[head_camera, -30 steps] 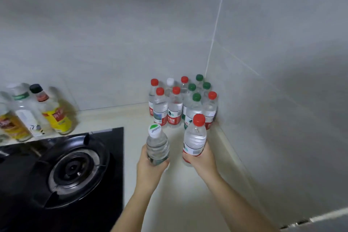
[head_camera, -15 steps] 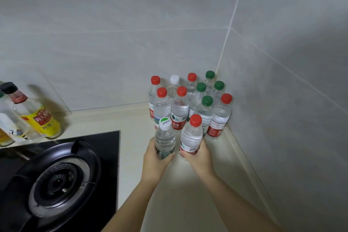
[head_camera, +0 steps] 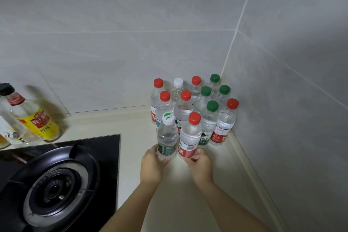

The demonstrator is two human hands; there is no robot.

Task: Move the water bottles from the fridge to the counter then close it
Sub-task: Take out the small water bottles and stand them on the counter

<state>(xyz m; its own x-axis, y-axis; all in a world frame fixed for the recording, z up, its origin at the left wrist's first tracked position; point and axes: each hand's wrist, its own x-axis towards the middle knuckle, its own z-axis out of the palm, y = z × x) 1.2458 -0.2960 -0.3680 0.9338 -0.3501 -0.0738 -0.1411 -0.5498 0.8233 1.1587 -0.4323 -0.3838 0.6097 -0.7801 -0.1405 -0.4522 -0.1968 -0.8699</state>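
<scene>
I am looking down into the tiled corner of the table. My left hand is wrapping the lower part of a white-capped water bottle, fingers curled round its dark green label; the bottle is standing upright, its base at or just on the table, I cannot tell which. My right hand is gripping the base of a red-capped water bottle with a red label, also upright, just beside the white-capped one, the two nearly touching.

Both bottles are sitting at the front of a cluster of water bottles packed into the corner where the two walls meet. I am counting ten in that cluster: five red caps, four green caps, one plain white cap in the back row. A red-capped one at the right is standing next to the side wall.

To the left, a black gas stove is taking up the lower corner of the view, its round burner well apart from the bottles. Behind the stove, against the back wall, a yellow-labelled condiment bottle with a black cap is standing, with another clear bottle partly cut off at the frame edge beside it.
</scene>
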